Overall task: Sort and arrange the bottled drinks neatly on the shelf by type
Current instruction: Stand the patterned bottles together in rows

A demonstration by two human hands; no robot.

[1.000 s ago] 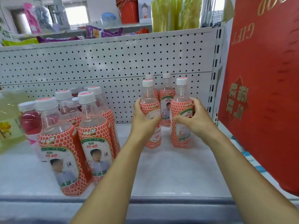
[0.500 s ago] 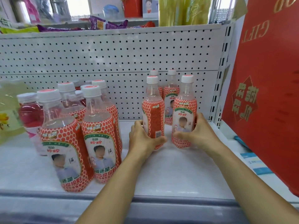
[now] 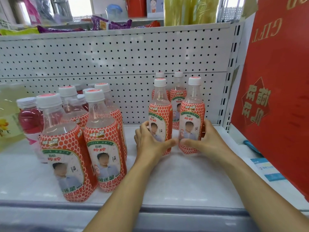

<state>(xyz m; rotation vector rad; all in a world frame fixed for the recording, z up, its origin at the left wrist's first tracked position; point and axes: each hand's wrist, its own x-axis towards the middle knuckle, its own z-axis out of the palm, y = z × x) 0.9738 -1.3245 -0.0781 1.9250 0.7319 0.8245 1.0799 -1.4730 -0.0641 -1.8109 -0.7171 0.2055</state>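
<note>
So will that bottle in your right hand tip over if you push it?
Probably easily: the right-hand bottle is tall and narrow on the smooth shelf. It seems full, so likely heavyish. The right hand gripping low should steady it.

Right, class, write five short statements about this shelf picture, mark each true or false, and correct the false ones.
1. The left hand grips an orange-labelled bottle. True.
2. The right hand holds nothing. False: it grips the neighbouring bottle.
3. Both held bottles lie on their sides. False: they stand upright on the shelf.
4. A red gift bag stands at the shelf's right end. True.
5. The held bottles have blue caps. False: their caps are white.
</note>
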